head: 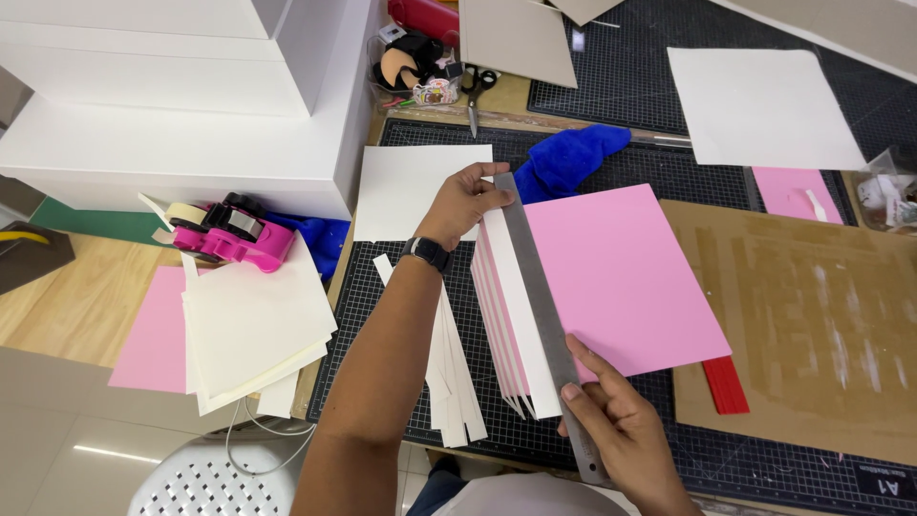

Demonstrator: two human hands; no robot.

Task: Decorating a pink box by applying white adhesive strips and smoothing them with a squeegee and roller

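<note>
On the dark cutting mat (pixel 611 167) in the middle of the counter, a steel ruler (pixel 544 315) lies along the left edge of a pink sheet (pixel 621 277). Left hand (pixel 463 201) presses the far end of the ruler, fingers bent on it. Right hand (pixel 621 425) holds the near end, fingers closed narrow on the ruler. White strips (pixel 449 373) lie just left of the sheet.

ruler (pixel 540 315) on card sheet (pixel 621 277), strips (pixel 449 382) left
</note>
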